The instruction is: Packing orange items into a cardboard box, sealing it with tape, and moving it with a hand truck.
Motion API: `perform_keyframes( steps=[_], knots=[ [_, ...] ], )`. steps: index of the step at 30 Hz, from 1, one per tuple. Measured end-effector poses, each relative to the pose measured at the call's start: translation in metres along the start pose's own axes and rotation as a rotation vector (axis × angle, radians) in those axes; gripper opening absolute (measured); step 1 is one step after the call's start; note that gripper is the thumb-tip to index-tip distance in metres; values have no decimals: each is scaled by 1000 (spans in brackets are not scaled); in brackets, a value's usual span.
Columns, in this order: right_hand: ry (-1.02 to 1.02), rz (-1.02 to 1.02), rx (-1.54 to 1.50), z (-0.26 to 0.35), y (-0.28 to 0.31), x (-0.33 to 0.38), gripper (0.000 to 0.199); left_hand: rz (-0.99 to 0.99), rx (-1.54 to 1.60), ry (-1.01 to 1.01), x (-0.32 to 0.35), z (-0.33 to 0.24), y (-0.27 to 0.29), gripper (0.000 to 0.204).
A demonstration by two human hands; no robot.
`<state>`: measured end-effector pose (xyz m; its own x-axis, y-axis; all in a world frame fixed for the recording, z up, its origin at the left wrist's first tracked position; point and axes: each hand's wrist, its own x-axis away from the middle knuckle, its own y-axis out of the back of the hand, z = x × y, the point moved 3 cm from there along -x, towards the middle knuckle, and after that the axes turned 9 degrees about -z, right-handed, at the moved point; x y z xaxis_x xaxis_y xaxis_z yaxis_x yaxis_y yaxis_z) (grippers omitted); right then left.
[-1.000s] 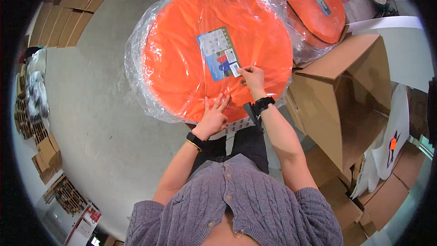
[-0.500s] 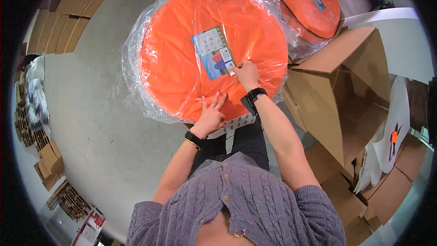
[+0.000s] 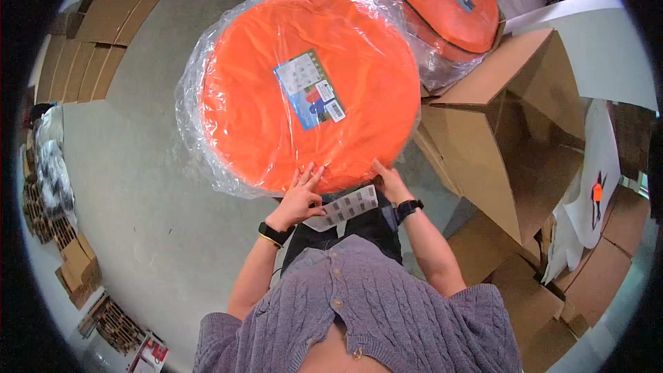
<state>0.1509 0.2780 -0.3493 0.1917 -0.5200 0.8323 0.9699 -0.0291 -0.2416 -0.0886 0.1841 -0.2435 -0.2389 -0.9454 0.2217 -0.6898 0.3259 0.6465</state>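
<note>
A large flat orange round fabric bundle (image 3: 359, 55) in clear plastic wrap (image 3: 192, 107) lies before me, with a printed card (image 3: 298, 77) under the wrap. A white barcode label (image 3: 335, 110) sits on the card's lower right corner. My left hand (image 3: 298, 202) rests two stretched fingers on the bundle's near edge, while its thumb and curled fingers hold a sheet of labels (image 3: 353, 204) that hangs below that edge. My right hand (image 3: 391, 183) grips the bundle's near right rim, thumb on top; its other fingers are partly hidden.
An open cardboard box (image 3: 476, 152) stands close on the right. Behind it lie more wrapped orange bundles (image 3: 449, 7). Flattened cardboard (image 3: 525, 290) is at the lower right. Stacked cartons (image 3: 114, 10) and wooden pallets (image 3: 114, 321) line the left side, beyond grey floor (image 3: 138, 179).
My right hand has left the card's corner and come back to the bundle's near right rim. The barcode label now shows uncovered on the card. My left hand stays at the near edge.
</note>
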Motion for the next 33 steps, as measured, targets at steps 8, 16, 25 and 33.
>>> perform_keyframes(
  steps=[8, 16, 25, 33],
  knots=[
    [-71, -85, 33, -34, -38, 24, 53, -98, 502, 252, 40, -18, 42, 21],
    [364, -253, 20, -30, -51, 21, 57, -324, 936, 465, 88, -4, 95, 14],
    [-62, -99, -557, -12, 42, 30, 38, -437, 988, 421, 121, -4, 102, 14],
    [748, -36, 13, 62, -43, 147, 38, -708, 1088, 224, 135, -34, 136, 13]
  ],
)
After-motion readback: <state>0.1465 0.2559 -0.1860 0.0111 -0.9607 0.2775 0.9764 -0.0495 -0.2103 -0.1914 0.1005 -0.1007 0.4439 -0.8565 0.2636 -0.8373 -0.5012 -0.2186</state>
